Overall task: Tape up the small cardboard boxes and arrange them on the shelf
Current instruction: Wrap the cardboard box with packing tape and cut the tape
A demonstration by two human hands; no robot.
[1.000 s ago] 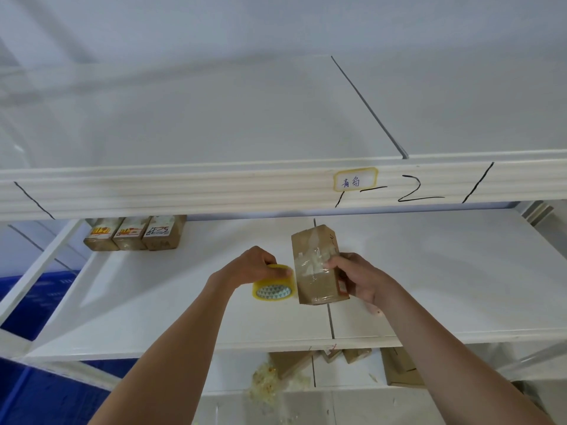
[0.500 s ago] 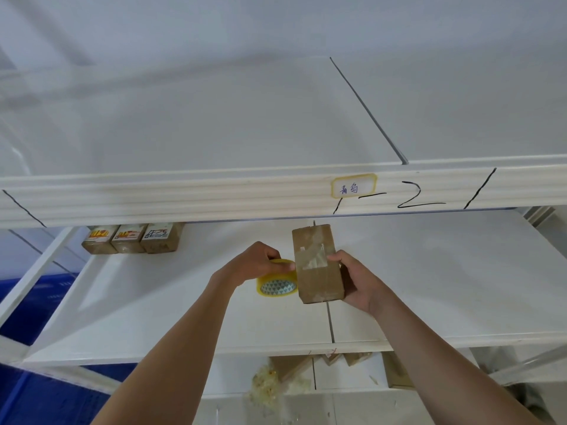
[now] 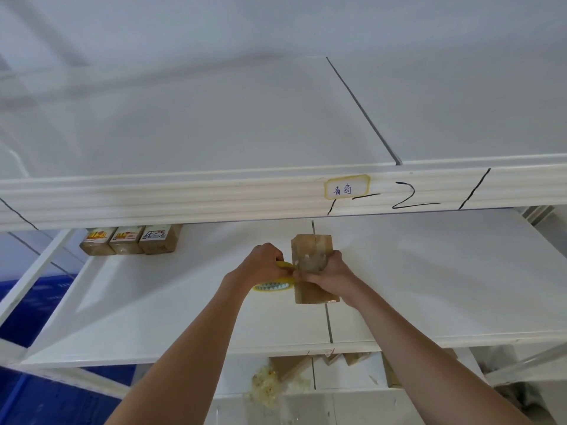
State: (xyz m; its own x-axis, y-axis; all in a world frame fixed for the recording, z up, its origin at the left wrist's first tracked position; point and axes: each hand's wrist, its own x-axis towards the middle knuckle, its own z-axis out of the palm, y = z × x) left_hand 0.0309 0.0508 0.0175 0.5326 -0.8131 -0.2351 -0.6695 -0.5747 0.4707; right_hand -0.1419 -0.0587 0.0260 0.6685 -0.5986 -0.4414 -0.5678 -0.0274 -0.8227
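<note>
The hands have closed together: the left hand (image 3: 266, 265) grips the yellow tape roll (image 3: 274, 283) against the small cardboard box (image 3: 313, 289), which the right hand (image 3: 329, 271) clasps. Both hover over a white shelf (image 3: 153, 308).

I see a handwritten yellow-bordered label (image 3: 347, 186) on an upper rail, black marker strokes (image 3: 415, 200) just beside it, pale shredded filler (image 3: 267, 384) below, and blue flooring (image 3: 40, 403) at lower left.
</note>
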